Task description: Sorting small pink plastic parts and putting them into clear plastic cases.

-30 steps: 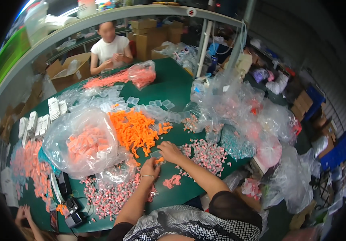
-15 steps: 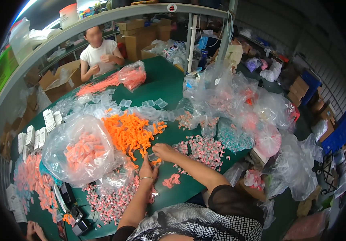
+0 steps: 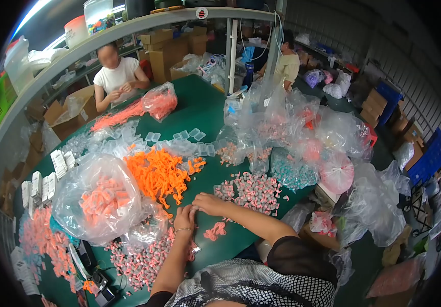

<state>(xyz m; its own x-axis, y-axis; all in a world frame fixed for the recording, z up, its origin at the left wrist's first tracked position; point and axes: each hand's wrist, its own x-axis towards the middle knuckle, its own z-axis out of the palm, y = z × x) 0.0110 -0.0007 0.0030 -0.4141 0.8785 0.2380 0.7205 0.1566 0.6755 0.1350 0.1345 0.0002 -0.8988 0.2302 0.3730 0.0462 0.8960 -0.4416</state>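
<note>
My left hand, with a bracelet at the wrist, and my right hand come together over the green table. Their fingers are closed and meet at the tips; whatever lies between them is too covered to make out. Just beyond is a heap of bright orange rubbery pieces. Small pink-and-grey curled pieces lie right of my right hand, and more pink-and-grey pieces spread beside my left forearm. A few pink looped pieces sit near my right forearm.
A big clear bag of pink pieces stands at left. Small clear plastic boxes lie behind the orange heap. Filled bags crowd the right side. Across the table a person in white works by a coral bundle.
My hands have drawn together; the small clear box with an orange piece, seen between them before, is now hidden. The view has shifted slightly. The person across has lowered their hands.
</note>
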